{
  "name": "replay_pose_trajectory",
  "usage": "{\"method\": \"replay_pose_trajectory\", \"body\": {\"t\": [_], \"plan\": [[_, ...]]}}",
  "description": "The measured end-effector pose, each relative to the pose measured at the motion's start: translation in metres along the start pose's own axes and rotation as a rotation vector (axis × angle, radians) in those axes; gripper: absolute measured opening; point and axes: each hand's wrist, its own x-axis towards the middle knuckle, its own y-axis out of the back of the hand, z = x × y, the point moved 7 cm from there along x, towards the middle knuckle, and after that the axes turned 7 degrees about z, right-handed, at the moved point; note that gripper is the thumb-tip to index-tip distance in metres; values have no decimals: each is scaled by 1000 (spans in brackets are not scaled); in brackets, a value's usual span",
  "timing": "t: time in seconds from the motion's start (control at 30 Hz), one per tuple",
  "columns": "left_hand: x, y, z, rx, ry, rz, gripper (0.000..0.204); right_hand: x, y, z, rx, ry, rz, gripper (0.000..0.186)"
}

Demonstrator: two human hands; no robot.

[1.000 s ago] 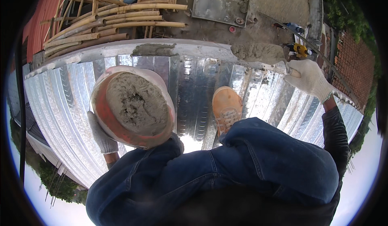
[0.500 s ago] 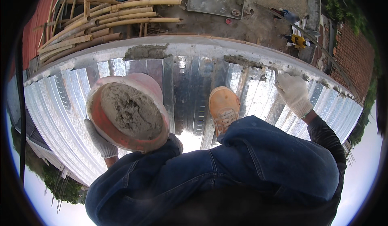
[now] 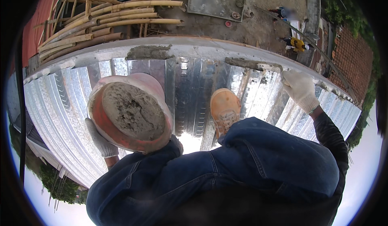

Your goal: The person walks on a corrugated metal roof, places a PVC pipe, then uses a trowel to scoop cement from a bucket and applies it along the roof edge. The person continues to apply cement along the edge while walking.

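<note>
Right hand [image 3: 299,89] clamped on trowel [image 3: 271,67]; left hand [image 3: 100,140] against bucket [image 3: 103,125], grip unclear; bucket could tip, spilling mortar [image 3: 135,111], if support slips

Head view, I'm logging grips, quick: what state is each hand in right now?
Left hand: against the side of the bucket; whether it grips cannot be told.
Right hand: closed around the handle of a trowel-like tool.
</note>
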Motion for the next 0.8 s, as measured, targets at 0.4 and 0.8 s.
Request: {"method": "replay_pose_trajectory", "body": {"t": [0.4, 0.8], "plan": [[8, 3, -3, 3, -7, -10, 77, -13, -1, -5, 31, 117, 105, 13], [5, 5, -2, 2, 10, 43, 79, -27, -23, 3, 17, -53, 15, 15]]}}
